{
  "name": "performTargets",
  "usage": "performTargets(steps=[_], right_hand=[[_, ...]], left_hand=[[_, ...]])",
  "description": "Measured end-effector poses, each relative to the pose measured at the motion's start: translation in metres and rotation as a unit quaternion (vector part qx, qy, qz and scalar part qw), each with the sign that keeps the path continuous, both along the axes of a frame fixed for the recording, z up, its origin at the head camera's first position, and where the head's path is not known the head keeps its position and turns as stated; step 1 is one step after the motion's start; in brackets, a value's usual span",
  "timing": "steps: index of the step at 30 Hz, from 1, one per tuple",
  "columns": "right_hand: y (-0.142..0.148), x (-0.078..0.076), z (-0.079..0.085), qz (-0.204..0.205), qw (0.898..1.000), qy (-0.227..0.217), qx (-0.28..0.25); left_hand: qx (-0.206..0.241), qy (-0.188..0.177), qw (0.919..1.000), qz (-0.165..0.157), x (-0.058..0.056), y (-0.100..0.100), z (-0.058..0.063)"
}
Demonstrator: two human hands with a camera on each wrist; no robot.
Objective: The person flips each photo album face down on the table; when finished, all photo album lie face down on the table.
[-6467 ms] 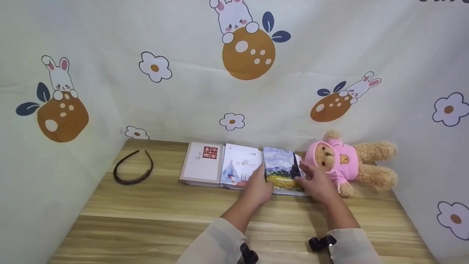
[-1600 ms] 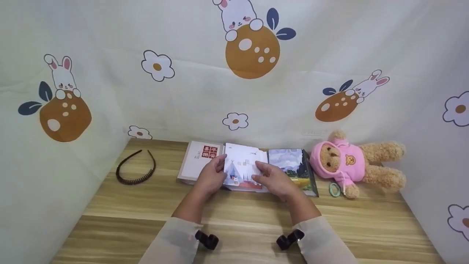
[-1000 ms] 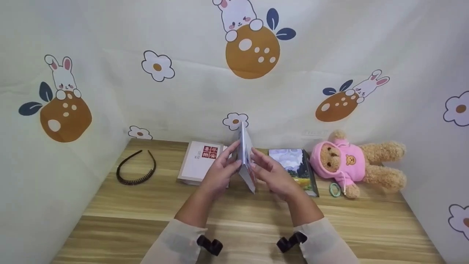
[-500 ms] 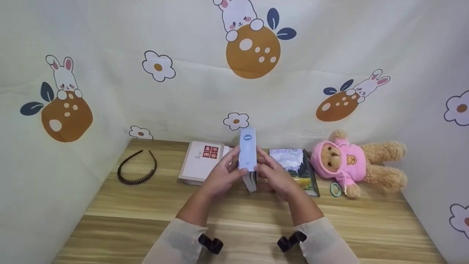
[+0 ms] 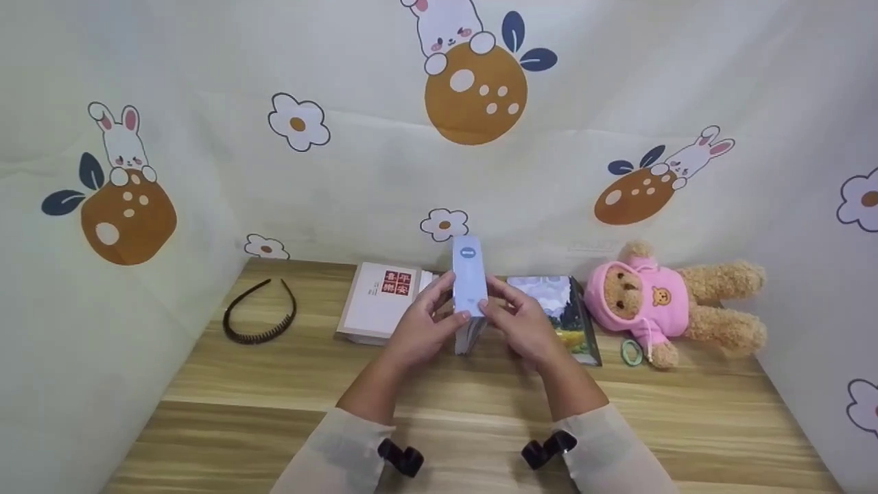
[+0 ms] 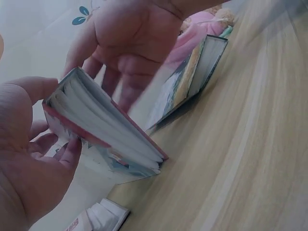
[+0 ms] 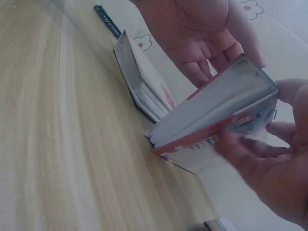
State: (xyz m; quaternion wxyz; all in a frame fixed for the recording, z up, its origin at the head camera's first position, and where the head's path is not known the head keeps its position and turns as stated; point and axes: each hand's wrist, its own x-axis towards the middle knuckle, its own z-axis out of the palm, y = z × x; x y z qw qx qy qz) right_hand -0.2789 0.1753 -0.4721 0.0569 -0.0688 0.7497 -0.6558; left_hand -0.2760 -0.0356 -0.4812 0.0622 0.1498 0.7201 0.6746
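Observation:
A small thick hardcover book (image 5: 470, 278) is held up on edge between both hands, its pale blue spine turned toward the head camera. My left hand (image 5: 422, 331) grips its left side, with the thumb by the lower end of the spine. On the other side, my right hand (image 5: 523, 329) holds it, thumb at the spine and fingers along the cover. Both wrist views show the page edges of this book (image 6: 106, 118), with slight gaps between the pages. Its lower end (image 7: 153, 142) is close to the table; contact is unclear.
To the left lies a white book with red characters (image 5: 377, 302), then a dark toothed headband (image 5: 250, 338). A landscape-cover book (image 5: 542, 295) lies right of the hands. Beyond it are a green hair tie (image 5: 632, 353) and a teddy bear in pink (image 5: 662, 295). Printed cloth surrounds the table (image 5: 480, 412).
The hands have gone from the landscape-cover book to the middle book, raised it from lying flat and turned its spine up. Over the last half second it has only straightened slightly.

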Motion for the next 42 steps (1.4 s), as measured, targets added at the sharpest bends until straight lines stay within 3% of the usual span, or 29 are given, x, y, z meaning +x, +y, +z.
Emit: performTargets(steps=[4, 7, 10, 17, 21, 25, 29, 36, 39, 42], right_hand=[[0.004, -0.002, 0.006, -0.048, 0.998, 0.037, 0.005], [0.007, -0.002, 0.009, -0.051, 0.998, 0.026, 0.018], [0.011, -0.004, 0.007, -0.05, 0.997, 0.008, 0.052], [0.016, -0.006, 0.001, -0.045, 0.982, 0.025, 0.18], [0.016, -0.008, -0.004, -0.039, 0.973, 0.031, 0.227], [0.017, -0.008, -0.009, -0.036, 0.965, 0.008, 0.26], [0.016, -0.008, -0.013, -0.021, 0.963, -0.009, 0.267], [0.012, -0.008, -0.012, -0.028, 0.967, -0.037, 0.249], [0.006, -0.007, -0.009, -0.048, 0.97, -0.03, 0.238], [-0.003, -0.004, -0.004, -0.063, 0.976, -0.006, 0.209]], left_hand=[[-0.022, -0.018, 0.9995, -0.016, 0.001, 0.001, -0.005], [-0.05, -0.025, 0.9983, -0.02, 0.001, 0.001, -0.01], [-0.094, -0.007, 0.9955, -0.012, -0.001, 0.001, -0.016], [-0.21, 0.036, 0.977, 0.005, -0.001, -0.001, -0.022], [-0.255, 0.046, 0.9657, 0.01, -0.002, 0.0, -0.023], [-0.292, 0.042, 0.9553, 0.009, -0.001, 0.001, -0.025], [-0.301, 0.038, 0.9529, 0.01, -0.002, 0.002, -0.026], [-0.278, 0.017, 0.9601, 0.022, -0.002, 0.001, -0.022], [-0.249, 0.0, 0.9672, 0.051, -0.002, -0.003, -0.019], [-0.203, -0.004, 0.9734, 0.107, -0.005, -0.011, -0.015]])
